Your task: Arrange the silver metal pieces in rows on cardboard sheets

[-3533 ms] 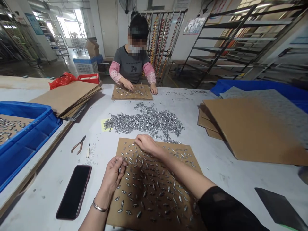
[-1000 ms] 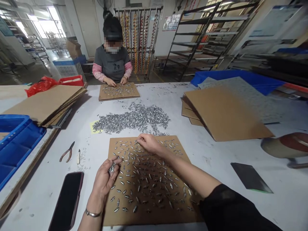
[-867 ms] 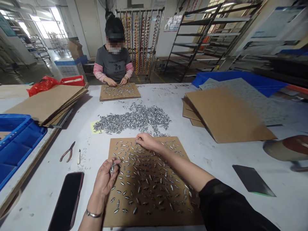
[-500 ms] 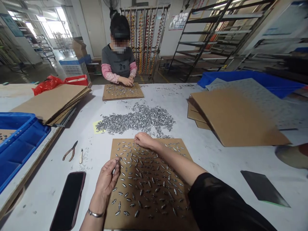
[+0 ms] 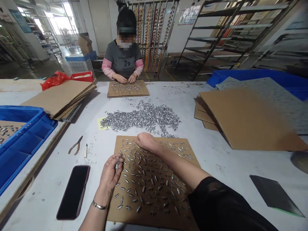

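A brown cardboard sheet [image 5: 112,211] lies in front of me, covered with spaced small silver metal pieces [image 5: 139,209]. At its left edge, my left hand [image 5: 112,171] is curled, palm up, around a few of these pieces. My right hand [image 5: 146,141] rests near the sheet's far edge with its fingers pressed together; whatever they hold is hidden. Just beyond the sheet spreads a large pile of the same silver pieces [image 5: 144,117], with yellow paper [image 5: 102,124] partly under its left end.
Pliers [image 5: 75,146], a small knife [image 5: 85,150] and a phone [image 5: 73,192] lie left. A blue bin [image 5: 26,141] stands farther left; cardboard sheets [image 5: 250,118] and a dark plate [image 5: 275,194] are right. Across the table, a person [image 5: 124,57] works over another board [image 5: 127,93].
The view has shifted, so most things appear farther right. More silver pieces show in my left hand. The other person's hands are now farther apart.
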Demonstrator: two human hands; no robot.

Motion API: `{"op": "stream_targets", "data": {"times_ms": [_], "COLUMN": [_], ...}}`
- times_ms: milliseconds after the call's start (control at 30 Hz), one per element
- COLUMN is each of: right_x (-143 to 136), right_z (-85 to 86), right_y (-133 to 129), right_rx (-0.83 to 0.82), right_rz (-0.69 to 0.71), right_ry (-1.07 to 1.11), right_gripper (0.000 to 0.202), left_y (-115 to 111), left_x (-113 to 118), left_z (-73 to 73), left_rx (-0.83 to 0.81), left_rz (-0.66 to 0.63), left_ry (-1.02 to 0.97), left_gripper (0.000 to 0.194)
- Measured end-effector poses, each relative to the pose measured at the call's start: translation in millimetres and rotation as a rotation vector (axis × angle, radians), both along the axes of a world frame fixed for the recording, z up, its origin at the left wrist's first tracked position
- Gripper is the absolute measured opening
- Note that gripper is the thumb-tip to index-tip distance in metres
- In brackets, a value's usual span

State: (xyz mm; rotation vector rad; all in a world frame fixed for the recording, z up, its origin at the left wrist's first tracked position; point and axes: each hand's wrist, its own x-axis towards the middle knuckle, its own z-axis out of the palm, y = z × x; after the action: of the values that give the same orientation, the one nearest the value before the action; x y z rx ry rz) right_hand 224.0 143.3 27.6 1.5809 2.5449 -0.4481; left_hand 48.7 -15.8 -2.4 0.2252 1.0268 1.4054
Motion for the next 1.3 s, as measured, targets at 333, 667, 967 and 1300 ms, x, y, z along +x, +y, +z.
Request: {"op": "stream_targets", "data": {"times_ms": [333,667,967,1300], "right_x": [-2.6,-5.6,-12.8,-43.0], "right_z": [-2.2,5.0,-9.0,-22.8], "right_y": [-4.7,-88.1,-37.6,-15.6], "right_rx": [0.001,-0.325,-0.246,-0.017], "right_rz": [-0.006,0.122,0.005,0.367], "right_ry": [0.015,0.886,0.738,0.242], "right_gripper": [0.024,0.019,0.016,0.019], "left_y": [-2.6,-8.1,-1.7,3.1], "left_x": [1.5,14.0,-0.5,-12.7], "left_z": [3.3,-2.5,1.8,5.5], "left_rx": [0.046,0.085,0.001,-0.094], "left_rz": [-0.014,-0.120,0.107,0.263], "left_ry": [0.018,0.087,-0.055,-0.089], "left_gripper": [0.041,0.043,0.024,0.015]}}
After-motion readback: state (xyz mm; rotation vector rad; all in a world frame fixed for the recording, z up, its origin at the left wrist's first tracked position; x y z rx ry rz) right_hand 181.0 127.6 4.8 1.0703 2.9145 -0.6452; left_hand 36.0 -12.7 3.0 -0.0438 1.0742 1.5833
